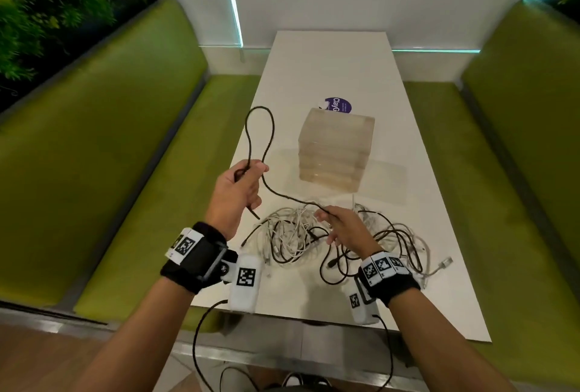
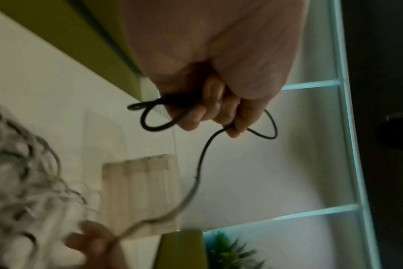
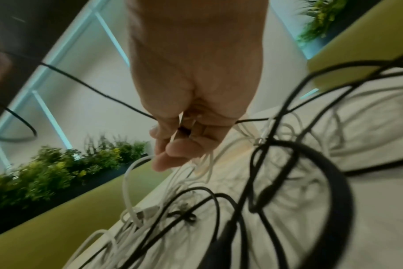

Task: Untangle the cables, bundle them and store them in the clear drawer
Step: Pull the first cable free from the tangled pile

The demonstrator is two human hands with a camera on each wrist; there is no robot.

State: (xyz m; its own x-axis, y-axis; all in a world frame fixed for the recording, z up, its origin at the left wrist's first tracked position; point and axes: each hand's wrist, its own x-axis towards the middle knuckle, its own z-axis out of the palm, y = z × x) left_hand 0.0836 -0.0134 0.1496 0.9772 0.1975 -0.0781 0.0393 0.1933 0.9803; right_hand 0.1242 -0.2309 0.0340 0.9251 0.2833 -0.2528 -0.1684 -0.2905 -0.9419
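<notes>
My left hand (image 1: 248,178) is raised over the table's left edge and grips a black cable (image 1: 260,107), which loops upward above the fist; the fingers (image 2: 219,112) curl round it. From there the black cable (image 2: 203,156) runs down to my right hand (image 1: 328,222), which pinches it just above the tangle (image 1: 295,237) of white and black cables. In the right wrist view the black cable (image 3: 104,94) passes through the curled fingers (image 3: 179,145), with white strands close by. The clear drawer unit (image 1: 337,146) stands behind the tangle, blurred in the left wrist view.
The white table (image 1: 329,62) runs between two green benches (image 1: 125,140) (image 1: 518,140). A purple sticker (image 1: 337,105) lies behind the drawer unit. A clear flat piece (image 1: 383,178) lies by the unit's base. Loose cable ends trail toward the table's right edge (image 1: 445,261).
</notes>
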